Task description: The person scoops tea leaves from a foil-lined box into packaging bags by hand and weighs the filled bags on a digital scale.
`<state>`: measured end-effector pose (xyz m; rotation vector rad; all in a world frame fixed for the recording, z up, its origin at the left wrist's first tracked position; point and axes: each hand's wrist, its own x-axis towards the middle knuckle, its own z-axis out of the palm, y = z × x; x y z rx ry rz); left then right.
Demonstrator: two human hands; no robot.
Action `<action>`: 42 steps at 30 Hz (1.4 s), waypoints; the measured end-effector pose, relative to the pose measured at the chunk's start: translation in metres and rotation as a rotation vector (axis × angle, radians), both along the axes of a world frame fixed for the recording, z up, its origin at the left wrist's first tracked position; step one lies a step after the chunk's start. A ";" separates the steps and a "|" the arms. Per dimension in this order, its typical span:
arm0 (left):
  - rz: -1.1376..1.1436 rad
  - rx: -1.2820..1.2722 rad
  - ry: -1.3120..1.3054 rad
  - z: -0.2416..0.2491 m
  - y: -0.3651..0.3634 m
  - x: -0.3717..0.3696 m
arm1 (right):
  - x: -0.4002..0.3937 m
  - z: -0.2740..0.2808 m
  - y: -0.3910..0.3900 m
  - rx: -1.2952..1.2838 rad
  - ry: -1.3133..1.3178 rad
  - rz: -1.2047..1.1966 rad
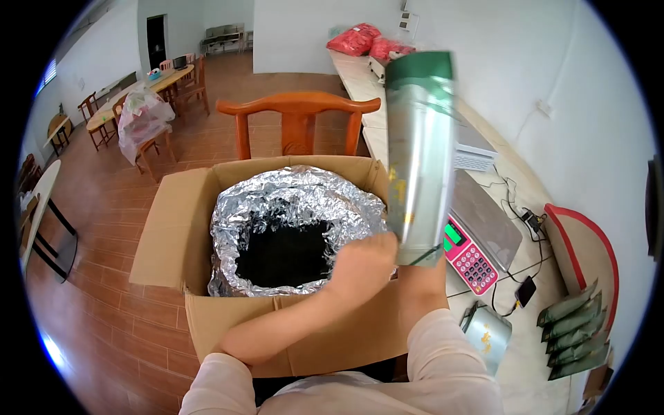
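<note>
Directly below the camera stands a large brown cardboard box (166, 235) with its flaps folded out, resting on a red-brown tiled floor (97, 325). Inside it sits a crinkled silver foil liner bag (290, 197), its mouth rolled open around a dark mass that looks like loose dried leaves (283, 257), though the contents are too dark to tell for sure. Behind the box is an orange-brown wooden chair (297, 114). To the right runs a pale counter (515, 180) carrying a grey electronic scale with a pink keypad (477, 232), and further right a stack of flat green and silver pouches (574, 332) lies near the counter's edge. Another silver pouch (486, 333) lies just in front of the scale. A tall silver pouch with a green top band (418, 155) is held upright above the right rim of the box, beside the scale. The left hand (363, 263) is curled closed against the pouch's lower left corner. The right hand (420, 266) grips the pouch's bottom edge from below, its fingers hidden behind the foil.
</note>
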<state>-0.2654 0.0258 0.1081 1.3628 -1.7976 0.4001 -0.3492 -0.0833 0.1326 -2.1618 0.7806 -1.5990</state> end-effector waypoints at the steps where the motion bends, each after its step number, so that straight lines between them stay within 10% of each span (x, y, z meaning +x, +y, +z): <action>1: 0.007 0.009 0.005 0.002 0.003 -0.004 | 0.000 -0.001 0.000 0.005 -0.005 0.000; 22: 0.011 -0.289 0.127 0.018 -0.014 0.032 | 0.054 0.006 -0.010 -0.042 0.046 0.145; 32: 0.296 -0.406 -0.037 0.063 0.002 0.123 | 0.117 0.044 0.036 -0.049 0.260 0.654; 34: 0.561 -0.042 0.047 0.083 0.038 0.154 | 0.101 0.064 0.062 -0.072 0.363 0.818; 36: 0.147 -0.023 0.658 0.084 0.056 0.149 | 0.079 0.078 0.081 -0.065 0.463 0.882; 42: 0.165 0.537 0.469 0.091 0.078 0.141 | 0.018 0.058 0.070 0.017 0.318 0.829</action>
